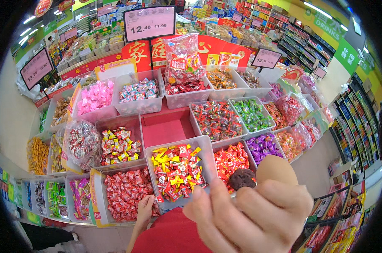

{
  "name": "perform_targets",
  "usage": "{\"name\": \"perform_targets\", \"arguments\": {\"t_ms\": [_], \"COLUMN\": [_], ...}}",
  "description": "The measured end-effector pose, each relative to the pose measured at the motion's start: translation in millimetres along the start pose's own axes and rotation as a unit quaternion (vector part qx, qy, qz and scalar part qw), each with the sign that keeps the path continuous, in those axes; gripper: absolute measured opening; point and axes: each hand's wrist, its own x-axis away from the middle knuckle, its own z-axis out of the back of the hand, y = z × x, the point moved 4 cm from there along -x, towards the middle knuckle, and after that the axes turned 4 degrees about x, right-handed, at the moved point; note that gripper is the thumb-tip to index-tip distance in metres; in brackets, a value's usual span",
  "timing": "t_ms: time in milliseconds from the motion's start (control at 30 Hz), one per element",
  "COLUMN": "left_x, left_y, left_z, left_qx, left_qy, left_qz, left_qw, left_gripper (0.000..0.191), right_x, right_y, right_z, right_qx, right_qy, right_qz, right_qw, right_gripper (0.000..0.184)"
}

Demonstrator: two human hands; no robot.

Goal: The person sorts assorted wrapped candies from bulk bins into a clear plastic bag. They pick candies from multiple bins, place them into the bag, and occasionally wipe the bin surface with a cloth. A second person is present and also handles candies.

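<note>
My left hand [144,208] has its fingertips pinched on a small red-wrapped candy [159,199]. That hand is over the near right corner of a bin of red-wrapped candies [127,193]. Beside it, a clear plastic bin [207,150] holds red and yellow wrapped candies [178,170]. Large and close to the camera, my right hand [251,215] has curled fingers and hides part of that bin's near side. Whether it holds anything is unclear. By its knuckles I see a dark brown, crumpled thing [241,179] and a blurred tan oval [276,170], neither clearly identifiable.
Other candy bins surround these, with purple-wrapped candies [263,147] to the right. A red recess [169,126] lies behind the red-and-yellow bin. Bagged candies [83,144] stand left. Price signs [150,23] rise at the back. A person's dark-clothed leg [47,235] shows lower left.
</note>
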Motion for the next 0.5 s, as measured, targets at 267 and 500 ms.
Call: {"name": "perform_targets", "arguments": {"t_ms": [267, 500], "left_x": [-1, -4], "left_y": [4, 1], "left_z": [-1, 5], "left_qx": [-0.045, -0.088], "left_qy": [-0.006, -0.003], "left_qz": [-0.035, -0.026], "left_qw": [0.998, 0.996], "left_gripper": [0.024, 0.022], "right_x": [0, 6], "right_y": [1, -4], "right_z": [-3, -19], "right_qx": [0.000, 0.007], "right_qy": [0.049, 0.012], "right_qz": [-0.018, 0.007], "right_qw": [0.999, 1.000], "right_gripper": [0.037, 0.025]}}
